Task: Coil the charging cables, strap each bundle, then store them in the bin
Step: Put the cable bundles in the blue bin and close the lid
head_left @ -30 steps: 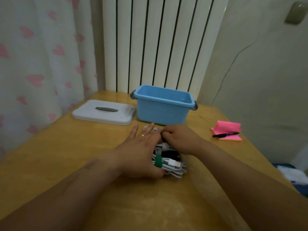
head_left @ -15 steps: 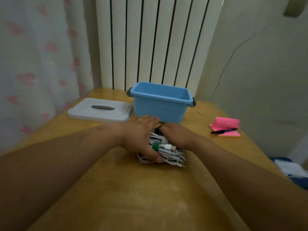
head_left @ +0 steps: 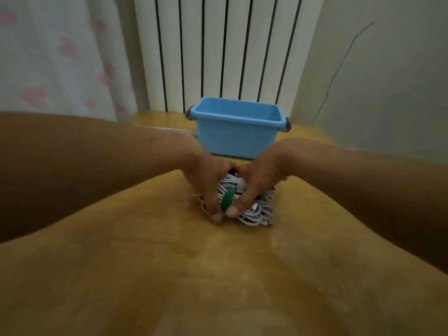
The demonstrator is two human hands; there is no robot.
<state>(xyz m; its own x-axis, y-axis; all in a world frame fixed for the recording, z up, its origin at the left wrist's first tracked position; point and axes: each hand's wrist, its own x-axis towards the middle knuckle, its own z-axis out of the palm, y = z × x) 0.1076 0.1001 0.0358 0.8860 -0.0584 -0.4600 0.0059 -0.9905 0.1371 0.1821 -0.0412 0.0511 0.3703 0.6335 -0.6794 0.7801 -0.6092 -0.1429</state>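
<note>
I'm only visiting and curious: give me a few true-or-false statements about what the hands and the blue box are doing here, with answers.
1. Both the left hand and the right hand grip the white cables. True.
2. The blue bin has a lid on it. False: it stands open at the top.
3. A green strap shows among the cables. True.
4. The cables lie inside the bin. False: they are outside it, on its near side, between the hands above the wooden table.
</note>
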